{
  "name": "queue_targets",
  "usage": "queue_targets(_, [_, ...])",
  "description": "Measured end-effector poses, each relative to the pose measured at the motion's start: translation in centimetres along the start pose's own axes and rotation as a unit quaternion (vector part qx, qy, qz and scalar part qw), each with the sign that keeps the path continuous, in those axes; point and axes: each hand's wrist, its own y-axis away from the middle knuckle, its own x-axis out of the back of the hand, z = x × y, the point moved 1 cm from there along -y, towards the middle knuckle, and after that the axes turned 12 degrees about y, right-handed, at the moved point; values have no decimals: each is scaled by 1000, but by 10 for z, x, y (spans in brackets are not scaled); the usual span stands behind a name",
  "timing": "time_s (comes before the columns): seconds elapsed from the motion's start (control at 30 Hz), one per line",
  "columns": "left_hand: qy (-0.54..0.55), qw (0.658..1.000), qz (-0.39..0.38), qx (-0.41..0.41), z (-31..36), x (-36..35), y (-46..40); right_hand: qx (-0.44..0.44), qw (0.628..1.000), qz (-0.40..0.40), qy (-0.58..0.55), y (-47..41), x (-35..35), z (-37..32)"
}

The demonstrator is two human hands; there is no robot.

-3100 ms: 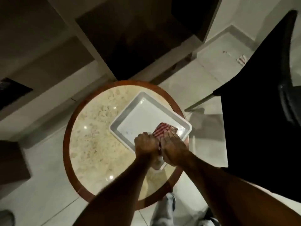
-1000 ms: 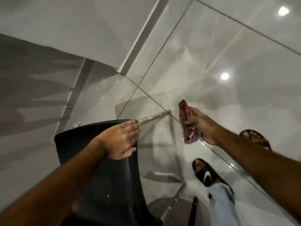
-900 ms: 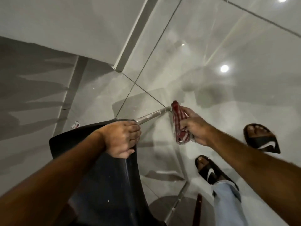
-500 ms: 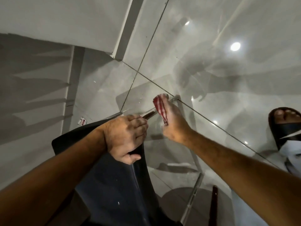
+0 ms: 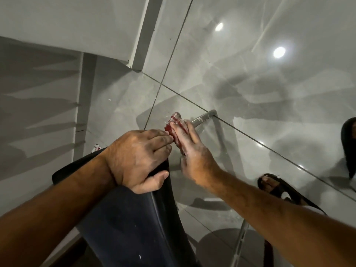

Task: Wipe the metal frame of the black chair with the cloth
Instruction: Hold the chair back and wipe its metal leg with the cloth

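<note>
The black chair (image 5: 131,224) fills the lower middle, tipped so that one metal leg (image 5: 205,117) sticks out up and to the right. My left hand (image 5: 138,155) grips the chair's edge where the leg starts. My right hand (image 5: 192,151) is wrapped around the leg with the red-and-white checked cloth (image 5: 174,122) pressed against the metal. The cloth sits close to the seat, touching my left fingertips. Only the outer end of the leg shows beyond the cloth.
Glossy grey floor tiles lie all around. A white wall corner (image 5: 133,62) stands at upper left. My sandalled foot (image 5: 277,185) is at right, another dark sandal (image 5: 349,143) at the right edge. A second metal leg (image 5: 238,245) runs down at the bottom.
My right hand brought the cloth from beside the leg's tip onto the leg and slid it inward toward the seat, until it meets my left hand. My left hand keeps its grip on the chair.
</note>
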Motion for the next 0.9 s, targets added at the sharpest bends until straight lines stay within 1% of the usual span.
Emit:
queue_targets(0.1, [19,1000,-16,14,-1,4,-4,-46,999,5,9,-26,-12,37])
queue_targets(0.17, [25,1000,-16,4,-2,7,-6,-72,997,11,21,-47,-19,68])
queue_targets(0.3, [34,999,-26,-5,-2,8,-7,-86,994,61,-22,-83,-40,137])
queue_targets(0.33, [27,999,-21,-3,-2,6,-7,-89,994,59,-20,-92,-48,155])
queue_targets(0.37, [25,1000,-15,-3,-4,5,-7,-118,992,47,-24,-101,-55,172])
queue_targets(0.4, [31,999,-6,-6,-5,5,-7,-168,985,16,-35,-107,-61,185])
queue_targets(0.43, [39,999,-6,-4,-7,5,-8,-227,970,-16,-83,-112,-65,191])
queue_targets(0.5, [40,999,-10,0,-8,4,-8,-328,931,-25,-160,-120,-69,196])
queue_targets(0.57, [23,1000,-19,1,-8,3,-6,-378,890,-28,-254,-124,-69,187])
queue_targets(0.6, [21,999,-31,1,-8,5,-6,-390,879,-27,-275,-120,-66,178])
queue_targets(0.67, [23,999,-41,-4,-9,6,-7,-380,877,-17,-293,-107,-53,149])
queue_targets(0.77, [24,998,-56,-8,-9,7,-8,-320,907,-32,-273,-73,-37,92])
queue_targets(0.83, [25,998,-61,0,-9,10,-5,-241,941,-34,-235,-47,-27,47])
queue_targets(0.87, [27,998,-65,4,-9,10,-4,-200,954,-35,-221,-34,-22,27])
queue_targets(0.9, [30,997,-70,8,-12,7,-4,-170,959,-48,-223,-24,-20,11])
